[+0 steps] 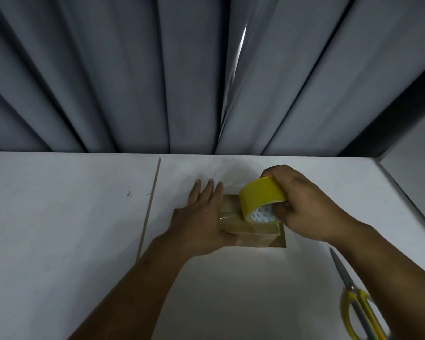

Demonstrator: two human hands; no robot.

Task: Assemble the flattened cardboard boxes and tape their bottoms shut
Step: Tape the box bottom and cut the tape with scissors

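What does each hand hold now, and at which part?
The right hand grips the yellow tape roll across its outer band, thumb at the core. The left hand holds nothing; it lies flat on the cardboard box.

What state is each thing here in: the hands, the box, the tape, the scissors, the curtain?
Box: flaps closed, tape across it, lying on the table.
Tape roll: on edge against the box, gripped.
Left hand: flat, fingers straight, pressing on the box.
Right hand: curled round the tape roll.
Scissors: blades closed, lying untouched on the table.
Curtain: drawn, one narrow gap.
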